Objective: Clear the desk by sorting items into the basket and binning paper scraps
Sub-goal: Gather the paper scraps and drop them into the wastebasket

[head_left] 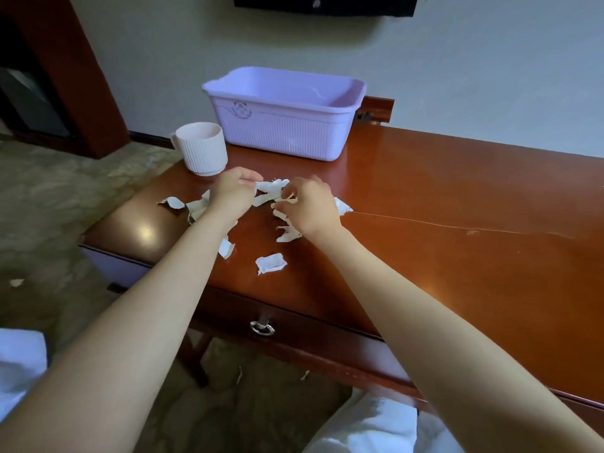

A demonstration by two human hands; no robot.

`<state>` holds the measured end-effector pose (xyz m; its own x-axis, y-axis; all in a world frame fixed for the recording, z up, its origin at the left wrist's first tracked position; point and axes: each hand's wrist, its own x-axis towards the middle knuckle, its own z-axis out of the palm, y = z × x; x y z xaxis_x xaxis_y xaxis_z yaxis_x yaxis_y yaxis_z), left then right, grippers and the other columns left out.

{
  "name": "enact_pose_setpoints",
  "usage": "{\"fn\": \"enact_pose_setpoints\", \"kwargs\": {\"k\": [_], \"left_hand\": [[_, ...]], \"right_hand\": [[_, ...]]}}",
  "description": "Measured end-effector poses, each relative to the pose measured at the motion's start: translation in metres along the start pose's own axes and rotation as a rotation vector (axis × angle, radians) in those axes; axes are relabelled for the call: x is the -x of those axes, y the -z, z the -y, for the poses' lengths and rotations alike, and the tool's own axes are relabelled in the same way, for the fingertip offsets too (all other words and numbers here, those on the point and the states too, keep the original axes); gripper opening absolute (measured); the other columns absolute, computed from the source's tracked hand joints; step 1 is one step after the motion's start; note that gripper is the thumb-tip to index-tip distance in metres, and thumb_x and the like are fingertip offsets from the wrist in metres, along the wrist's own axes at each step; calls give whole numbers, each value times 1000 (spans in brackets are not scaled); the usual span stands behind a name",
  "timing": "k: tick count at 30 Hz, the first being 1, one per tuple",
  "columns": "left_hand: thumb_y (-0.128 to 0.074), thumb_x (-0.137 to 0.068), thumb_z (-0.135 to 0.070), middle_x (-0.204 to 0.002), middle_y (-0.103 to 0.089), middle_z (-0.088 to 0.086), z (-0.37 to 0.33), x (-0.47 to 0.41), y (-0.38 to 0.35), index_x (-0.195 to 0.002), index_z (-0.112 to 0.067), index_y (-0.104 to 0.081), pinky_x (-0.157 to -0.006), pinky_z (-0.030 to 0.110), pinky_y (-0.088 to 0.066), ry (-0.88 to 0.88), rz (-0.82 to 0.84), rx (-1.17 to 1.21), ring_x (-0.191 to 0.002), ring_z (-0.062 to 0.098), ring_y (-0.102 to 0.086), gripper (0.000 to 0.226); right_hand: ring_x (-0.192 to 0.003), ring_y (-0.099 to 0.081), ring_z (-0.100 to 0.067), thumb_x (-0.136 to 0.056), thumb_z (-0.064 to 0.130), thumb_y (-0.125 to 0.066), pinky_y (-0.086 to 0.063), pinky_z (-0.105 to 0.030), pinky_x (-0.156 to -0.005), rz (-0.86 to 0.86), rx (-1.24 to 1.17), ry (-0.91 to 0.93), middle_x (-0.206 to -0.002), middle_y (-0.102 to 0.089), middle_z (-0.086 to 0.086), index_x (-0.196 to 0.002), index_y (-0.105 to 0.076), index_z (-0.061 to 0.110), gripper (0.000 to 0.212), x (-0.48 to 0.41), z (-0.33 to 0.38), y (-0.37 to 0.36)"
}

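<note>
Forearms reach in low over the near edge; left hand (pixel 233 194) and right hand (pixel 312 204) are both down on the desk (pixel 457 223), fingers curled, each pinching at the paper scraps (pixel 271 186) piled between them. Step looks like gathering scraps for the bin; no bin in view. Best to rake loose ones inward into one wad before lifting: stray piece (pixel 270 263) toward the front edge, a second scrap (pixel 226 247) just beside the left forearm, curled bits (pixel 171 202) right at the rounded left end, likely to drop if swept outward. Some floor scraps (pixel 16 282) lie below that end. Basket (pixel 284 135) sits at the back by the wall, nothing visible inside. Cup (pixel 204 148) stands near its left front corner, close behind the left hand, so room is tight there. Right of the hands only bare wood shows.
</note>
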<state>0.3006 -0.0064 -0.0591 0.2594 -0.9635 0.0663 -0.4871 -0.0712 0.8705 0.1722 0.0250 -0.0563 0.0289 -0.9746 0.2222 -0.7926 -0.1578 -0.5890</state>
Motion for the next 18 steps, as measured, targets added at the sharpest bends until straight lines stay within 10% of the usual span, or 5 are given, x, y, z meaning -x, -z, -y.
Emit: {"fn": "enact_pose_setpoints", "kwargs": {"k": [9, 18], "left_hand": [[-47, -91, -19, -145, -36, 8, 46, -17, 46, -124, -26, -56, -111, 45, -24, 80, -155, -436, -135, 32, -31, 35], [-30, -97, -12, -134, -52, 15, 36, -13, 16, -128, -8, -55, -102, 36, -35, -56, -39, -281, -123, 30, -46, 40]], "right_hand": [[-146, 18, -23, -74, 65, -62, 15, -56, -111, 418, 197, 326, -159, 1, 0, -139, -33, 42, 75, 18, 5, -11], [-145, 21, -28, -78, 70, -50, 15, -56, -111, 325, 395, 284, -159, 8, -4, -148, -19, 35, 84, 8, -23, -4]]}}
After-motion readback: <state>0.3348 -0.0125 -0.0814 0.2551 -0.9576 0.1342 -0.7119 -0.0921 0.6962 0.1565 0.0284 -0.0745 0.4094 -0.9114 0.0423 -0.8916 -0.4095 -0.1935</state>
